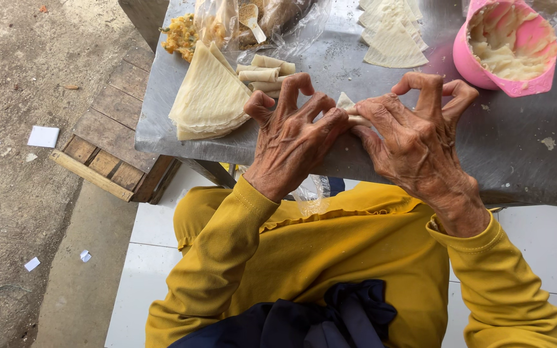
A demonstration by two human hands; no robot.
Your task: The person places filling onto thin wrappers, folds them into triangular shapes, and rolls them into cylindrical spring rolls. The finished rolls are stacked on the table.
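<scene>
Two hands roll a thin wrapper near the table's front edge.
The left hand (291, 138) and right hand (414, 138) pinch the wrapper (345, 102) between their fingertips; pressing hard could tear it, I think.

A pink bowl (485, 71) of paste, stacked triangular wrappers (204, 100), finished rolls (262, 74), wooden pallet (114, 138).

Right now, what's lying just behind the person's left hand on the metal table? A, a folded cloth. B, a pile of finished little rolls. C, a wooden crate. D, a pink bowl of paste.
B: a small pile of finished rolls lies just beyond the left hand, beside the stack of triangular wrappers; the pink bowl sits beyond the right hand.
</scene>
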